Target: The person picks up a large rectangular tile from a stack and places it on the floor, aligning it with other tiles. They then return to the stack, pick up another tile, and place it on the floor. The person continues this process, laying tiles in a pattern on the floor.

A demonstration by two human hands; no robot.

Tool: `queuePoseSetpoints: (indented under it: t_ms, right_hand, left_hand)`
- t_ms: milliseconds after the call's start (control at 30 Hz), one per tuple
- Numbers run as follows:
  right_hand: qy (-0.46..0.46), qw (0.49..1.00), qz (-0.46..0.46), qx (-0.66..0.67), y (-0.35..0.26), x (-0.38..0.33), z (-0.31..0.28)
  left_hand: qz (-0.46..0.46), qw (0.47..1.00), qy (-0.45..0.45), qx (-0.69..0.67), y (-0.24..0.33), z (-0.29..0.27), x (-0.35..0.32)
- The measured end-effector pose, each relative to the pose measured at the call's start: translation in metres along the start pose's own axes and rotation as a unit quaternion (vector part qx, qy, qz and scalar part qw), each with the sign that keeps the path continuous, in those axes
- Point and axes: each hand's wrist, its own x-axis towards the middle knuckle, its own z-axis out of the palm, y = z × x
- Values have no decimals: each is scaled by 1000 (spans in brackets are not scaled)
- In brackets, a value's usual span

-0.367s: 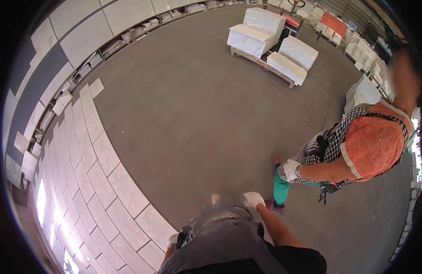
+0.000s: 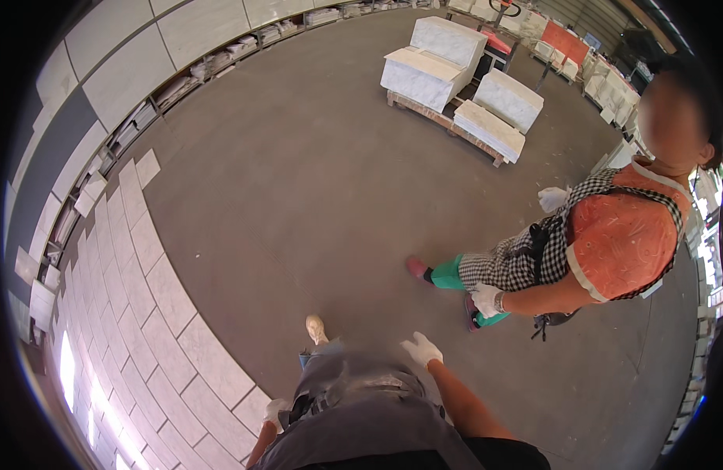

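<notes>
My right hand [image 2: 422, 349] wears a white glove and hangs beside my hip with fingers spread, holding nothing. My left hand [image 2: 274, 412], also gloved in white, shows only partly beside my grey apron, near the edge of the pale marble tiles [image 2: 154, 313] laid on the floor; its fingers look loosely curled and I see nothing in it. My shoe [image 2: 316, 329] points forward on the grey floor. A co-worker [image 2: 604, 235] in an orange shirt and checked apron stands to my right, their gloved hand [image 2: 486, 299] empty.
Rows of marble tiles curve along the left floor. Stacks of tiles and shelves line the left wall [image 2: 103, 86]. Pallets with white stone blocks [image 2: 455, 70] stand far ahead. Grey concrete floor [image 2: 299, 180] lies between.
The co-worker has straightened from a bent-over posture and now stands upright. My right hand has lifted slightly with fingers spread.
</notes>
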Motion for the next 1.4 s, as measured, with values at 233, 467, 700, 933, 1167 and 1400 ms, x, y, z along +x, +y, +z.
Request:
queuePoseSetpoints:
  t_ms: [233,467,700,933,1167,1400]
  right_hand:
    - [-26,966,148,208,-82,8,14]
    - [4,979,187,78,-199,38,0]
    - [-56,986,153,-27,-275,109,-24]
    - [-44,995,25,-91,-299,271,-40]
    - [63,959,50,270,-428,411,-130]
    - [22,942,69,328,-558,522,-144]
  left_hand:
    - [54,889,-107,441,165,-53,120]
    - [60,955,-33,288,431,-26,225]
    - [166,977,-115,61,612,94,251]
    - [143,969,-128,153,629,80,376]
    - [90,763,-125,628,568,-46,448]
    - [111,708,-186,672,600,-9,550]
